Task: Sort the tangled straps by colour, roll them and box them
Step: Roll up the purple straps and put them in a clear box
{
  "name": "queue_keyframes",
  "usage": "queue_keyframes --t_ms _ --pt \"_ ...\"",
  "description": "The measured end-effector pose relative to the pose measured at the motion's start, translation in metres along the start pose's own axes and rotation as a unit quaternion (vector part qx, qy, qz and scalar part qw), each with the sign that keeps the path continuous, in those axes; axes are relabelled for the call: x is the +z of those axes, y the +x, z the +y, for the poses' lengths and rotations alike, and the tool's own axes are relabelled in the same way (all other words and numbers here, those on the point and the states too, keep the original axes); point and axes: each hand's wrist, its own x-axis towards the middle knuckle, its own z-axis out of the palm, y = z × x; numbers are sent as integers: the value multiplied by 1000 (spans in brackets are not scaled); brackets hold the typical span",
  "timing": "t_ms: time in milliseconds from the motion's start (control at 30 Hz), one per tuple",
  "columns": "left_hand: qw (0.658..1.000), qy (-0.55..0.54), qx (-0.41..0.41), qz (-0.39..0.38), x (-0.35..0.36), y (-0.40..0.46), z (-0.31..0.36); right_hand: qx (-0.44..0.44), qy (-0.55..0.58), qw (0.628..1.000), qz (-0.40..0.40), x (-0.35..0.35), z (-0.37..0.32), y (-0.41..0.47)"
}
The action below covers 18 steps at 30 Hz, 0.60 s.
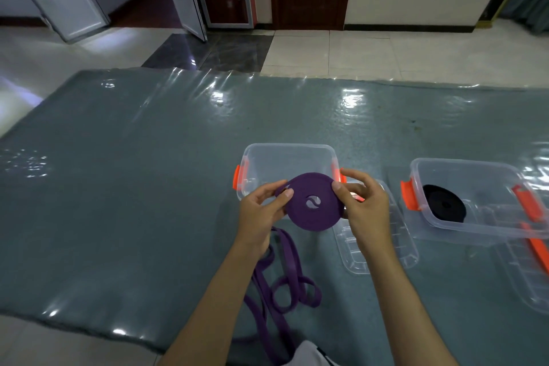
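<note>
both hands, left (261,214) and right (364,205), pinch a purple roll (312,202) by its edges, just above the near side of an empty box (288,154); its loose tail (282,282) trails near. a black roll (444,202) lies in the right box (463,226).

A: Obs. 1. The purple roll (312,202) hides the near wall of the empty clear box (289,163). Anything at the left hand (261,214)?

B: Its palm and wrist cover where the loose purple strap (285,285) leaves the roll. The strap's tail is cut off by the bottom edge.

A: Right hand (364,208)?

B: It covers the far end of the clear lid (383,249).

A: Far right?

B: The second box (463,226) and its lid (525,273) are cropped by the frame edge. The black roll (444,202) inside is too dark to make out its windings.
</note>
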Motion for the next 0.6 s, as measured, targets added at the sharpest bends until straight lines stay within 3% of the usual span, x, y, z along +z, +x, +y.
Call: queue_keyframes --t_ms 100,367,600 --pt "1000 -2 -9 11 0 7 1 -30 -42 999 16 9 4 9" --pt "996 50 -68 13 -7 59 11 4 -29 998 49 44 27 51" --pt "983 86 -119 110 -10 139 -12 135 -124 982 -48 73 66 105"
